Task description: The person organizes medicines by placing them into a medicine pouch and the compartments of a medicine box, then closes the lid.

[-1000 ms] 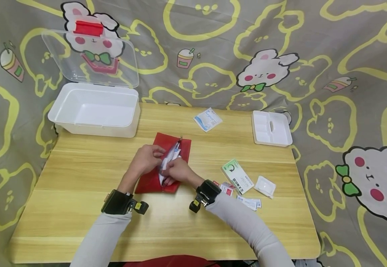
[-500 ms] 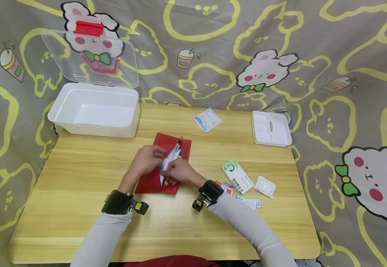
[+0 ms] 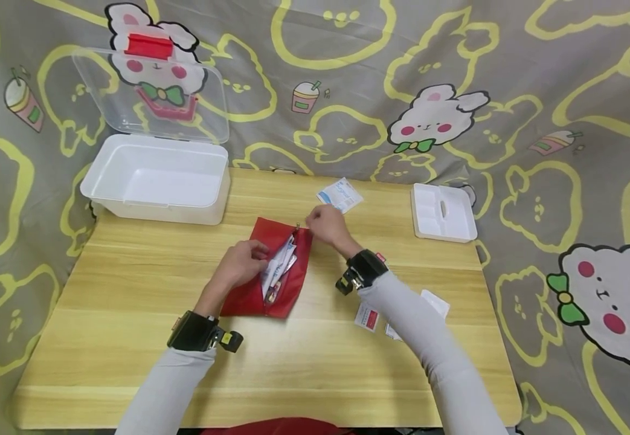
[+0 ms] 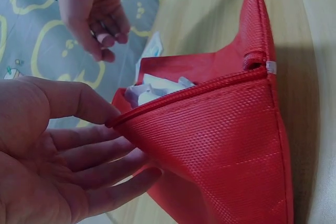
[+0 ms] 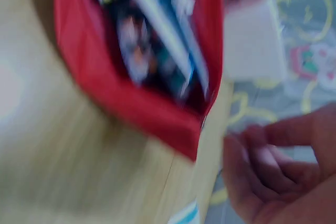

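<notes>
Red zip pouch (image 3: 301,266) looks light and floppy, so I'd grab its rim (image 4: 194,96) like the left hand (image 3: 243,261) pinching it; right hand's (image 3: 328,225) loosely curled, holding nothing.

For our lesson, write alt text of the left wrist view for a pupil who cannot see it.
The left hand pinches the open edge of a red pouch on a wooden table, with white items showing inside. Behind, the right hand hangs loosely curled, apart from the pouch.
</notes>
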